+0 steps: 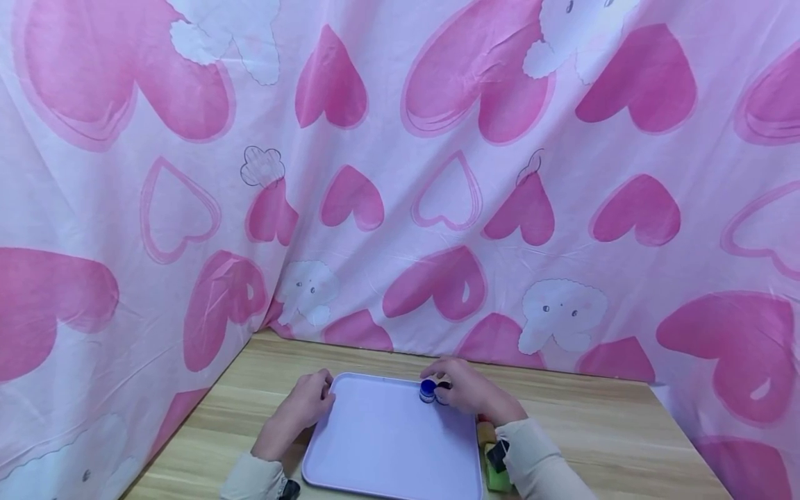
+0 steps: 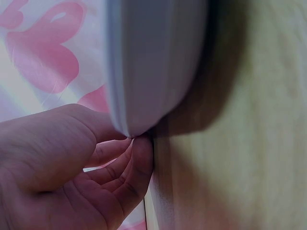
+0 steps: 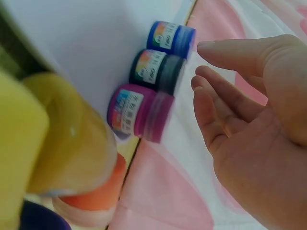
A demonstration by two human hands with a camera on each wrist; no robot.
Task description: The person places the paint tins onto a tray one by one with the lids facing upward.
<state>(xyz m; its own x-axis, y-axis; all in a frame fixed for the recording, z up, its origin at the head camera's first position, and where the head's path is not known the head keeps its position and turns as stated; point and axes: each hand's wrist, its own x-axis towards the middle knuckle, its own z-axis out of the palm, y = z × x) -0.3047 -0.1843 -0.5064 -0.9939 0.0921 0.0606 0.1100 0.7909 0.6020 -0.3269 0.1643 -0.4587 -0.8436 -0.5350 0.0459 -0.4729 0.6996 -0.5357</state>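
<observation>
A pale lilac tray (image 1: 394,444) lies on the wooden table. My left hand (image 1: 306,399) is at its left edge; in the left wrist view, thumb and fingers (image 2: 141,153) pinch the rim. Three small labelled paint jars stand in a row at the tray's far right: a blue jar (image 3: 171,38), a dark green jar (image 3: 156,72) and a purple jar (image 3: 139,112). Close over them is my right hand (image 1: 465,385), its thumb and fingers apart in the right wrist view, holding nothing. From the head, this hand hides the purple jar and part of the dark one.
Beside the tray's right edge are a yellow container (image 3: 72,134), an orange one (image 3: 98,191) and a green one (image 1: 498,479), partly covered by the right forearm. A pink heart-patterned curtain (image 1: 431,208) hangs behind the table (image 1: 594,423) and along its left.
</observation>
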